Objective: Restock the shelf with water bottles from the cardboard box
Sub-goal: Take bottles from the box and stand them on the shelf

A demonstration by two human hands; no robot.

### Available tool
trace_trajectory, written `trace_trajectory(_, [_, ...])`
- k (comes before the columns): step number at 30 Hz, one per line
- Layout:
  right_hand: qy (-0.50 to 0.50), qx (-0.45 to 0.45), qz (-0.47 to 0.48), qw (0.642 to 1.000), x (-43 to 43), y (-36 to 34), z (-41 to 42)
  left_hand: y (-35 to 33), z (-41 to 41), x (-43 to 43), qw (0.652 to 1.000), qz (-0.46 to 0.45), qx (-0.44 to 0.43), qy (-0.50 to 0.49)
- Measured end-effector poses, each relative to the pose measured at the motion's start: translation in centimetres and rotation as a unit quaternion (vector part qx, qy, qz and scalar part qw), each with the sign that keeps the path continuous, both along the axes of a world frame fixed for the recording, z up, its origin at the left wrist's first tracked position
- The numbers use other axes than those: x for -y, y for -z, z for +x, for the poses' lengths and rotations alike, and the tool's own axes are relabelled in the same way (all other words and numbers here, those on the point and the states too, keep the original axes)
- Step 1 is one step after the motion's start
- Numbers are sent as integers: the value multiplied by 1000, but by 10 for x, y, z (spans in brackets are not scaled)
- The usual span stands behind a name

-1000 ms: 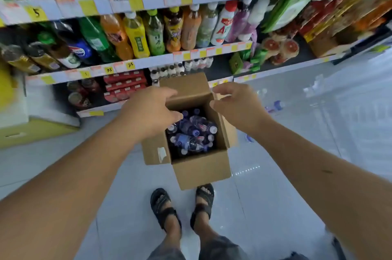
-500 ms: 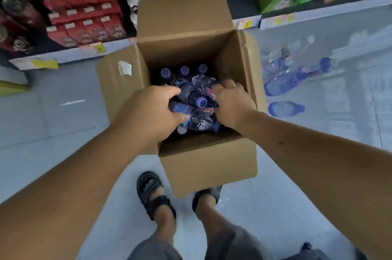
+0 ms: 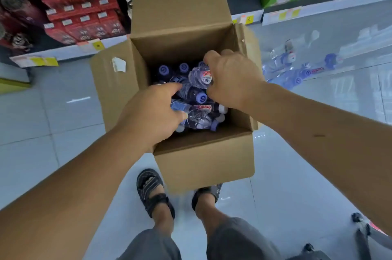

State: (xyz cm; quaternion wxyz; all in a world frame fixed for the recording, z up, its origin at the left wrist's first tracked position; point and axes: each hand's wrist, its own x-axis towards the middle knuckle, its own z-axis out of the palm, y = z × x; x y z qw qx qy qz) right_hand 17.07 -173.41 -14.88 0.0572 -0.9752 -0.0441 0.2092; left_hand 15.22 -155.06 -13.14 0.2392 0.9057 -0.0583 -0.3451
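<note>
Left hand (image 3: 151, 112), right hand (image 3: 232, 79) grip water bottles (image 3: 200, 77) in cardboard box (image 3: 204, 162).

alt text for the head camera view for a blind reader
Seen from above, a person's left hand and right hand reach into an open cardboard box on the tiled floor, each gripping one of the purple-capped water bottles inside. More loose bottles lie on the floor to its right; stocked shelves stand behind.
</note>
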Motion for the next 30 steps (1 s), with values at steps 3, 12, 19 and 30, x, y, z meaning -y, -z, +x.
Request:
trace_trajectory(3, [26,43,91,995,2,-79,0,-52,3,9,998,-55,24,-17])
trace_trajectory(12, [133,140,379,905,-7,-343,-23,-263,-2,14,958,-252,72,-119])
trace_trajectory(19, [204,177,534,801,-30,-486,-45,-449,-3,19,901,-369,196,-120])
trace_trajectory(30, [157,206,559,788,-43,-661,-86,-620,-26,-39,879,-450,157,30])
